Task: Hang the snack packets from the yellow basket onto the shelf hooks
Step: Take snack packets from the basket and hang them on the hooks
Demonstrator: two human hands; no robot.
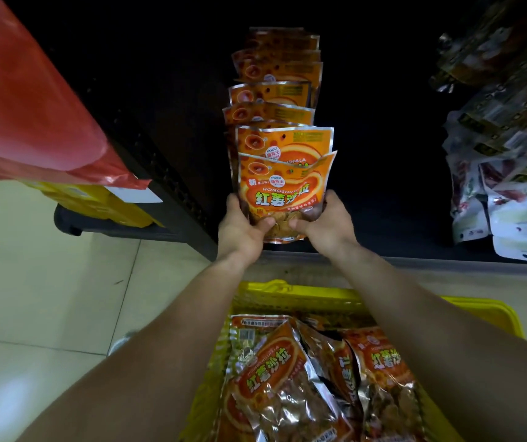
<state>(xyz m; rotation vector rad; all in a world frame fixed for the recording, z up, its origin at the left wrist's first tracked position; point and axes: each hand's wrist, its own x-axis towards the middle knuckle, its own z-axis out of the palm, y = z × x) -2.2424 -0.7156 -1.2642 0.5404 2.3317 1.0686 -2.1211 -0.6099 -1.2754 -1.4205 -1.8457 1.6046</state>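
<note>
An orange snack packet (284, 189) with red Chinese lettering is held up against the dark shelf. My left hand (243, 226) grips its lower left corner and my right hand (326, 224) grips its lower right corner, thumbs on the front. Its top leans against a row of several matching packets (275, 94) hanging one behind another on a hook; the hook itself is hidden. Below my forearms stands the yellow basket (485, 314) with several more of these packets (287, 384) lying in it.
Silver and white packets (504, 154) hang at the right of the shelf. A red plastic bag (26, 100) covers goods at the left, above yellow boxes (102, 202) on a black base. Pale floor tiles (48, 298) spread at the left.
</note>
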